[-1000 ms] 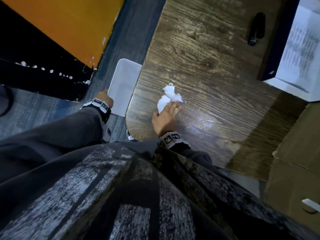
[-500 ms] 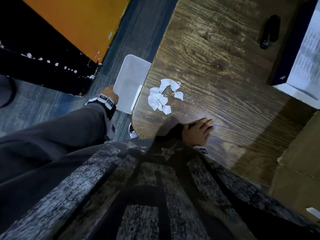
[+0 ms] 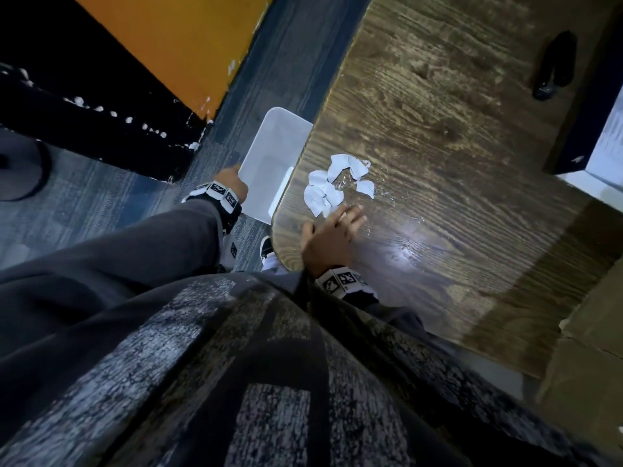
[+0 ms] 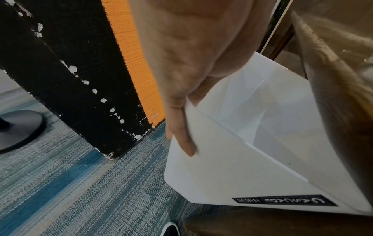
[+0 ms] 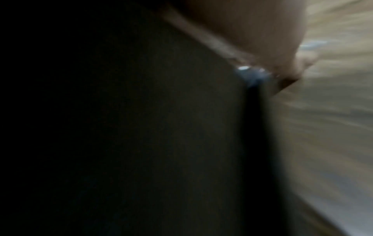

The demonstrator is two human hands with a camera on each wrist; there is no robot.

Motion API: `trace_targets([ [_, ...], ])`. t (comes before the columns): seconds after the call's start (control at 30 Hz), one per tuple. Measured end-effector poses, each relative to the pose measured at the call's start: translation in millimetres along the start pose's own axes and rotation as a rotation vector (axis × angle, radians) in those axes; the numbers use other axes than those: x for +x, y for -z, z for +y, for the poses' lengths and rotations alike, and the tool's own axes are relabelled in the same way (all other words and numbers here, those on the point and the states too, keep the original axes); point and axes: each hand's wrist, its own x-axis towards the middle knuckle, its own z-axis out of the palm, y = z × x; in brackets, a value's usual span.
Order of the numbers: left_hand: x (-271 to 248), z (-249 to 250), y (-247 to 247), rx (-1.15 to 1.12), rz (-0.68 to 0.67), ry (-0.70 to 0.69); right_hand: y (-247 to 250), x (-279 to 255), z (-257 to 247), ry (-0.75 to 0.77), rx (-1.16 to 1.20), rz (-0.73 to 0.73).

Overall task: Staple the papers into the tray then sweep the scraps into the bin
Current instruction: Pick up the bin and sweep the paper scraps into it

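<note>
Several torn white paper scraps (image 3: 328,187) lie in a loose pile near the left edge of the wooden table (image 3: 455,146). My right hand (image 3: 337,227) lies flat on the table just below the pile, fingers straight, fingertips at the nearest scraps. My left hand (image 3: 236,185) grips the rim of a white bin (image 3: 269,153) held against the table's left edge, below the tabletop level. In the left wrist view the fingers (image 4: 179,131) curl over the bin (image 4: 232,167) rim. The right wrist view is dark and blurred.
A black stapler (image 3: 553,67) lies at the far right of the table beside a dark tray with white papers (image 3: 606,143). An orange and black panel (image 3: 161,62) stands to the left over blue-grey carpet. A cardboard box (image 3: 593,315) sits at the right.
My right hand drew back from the scraps to the table's near edge, leaving them spread out, and has now come forward again to the pile. The left hand keeps its hold on the bin.
</note>
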Motion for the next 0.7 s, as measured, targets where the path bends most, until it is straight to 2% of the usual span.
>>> trace_targets([
  [0.07,-2,-1,3,-0.014,0.005,-0.003,-2,-3,-15,0.080,-0.008,-0.109],
  [0.33,-6,-6,10,-0.038,0.010,-0.042,0,-10,-64,0.139,0.066,-0.204],
  [0.47,-6,-9,11,-0.094,0.004,-0.050,-2,-11,-87,0.322,0.020,-0.272],
  [0.53,-7,-10,12,-0.103,-0.004,-0.071,1,-7,-96,0.337,0.041,-0.343],
  [0.6,-8,-10,12,-0.113,-0.013,-0.078,4,-1,-98,0.359,0.035,-0.382],
  [0.7,-7,-11,13,-0.116,-0.022,-0.069,20,9,-81,0.462,0.090,-0.356],
])
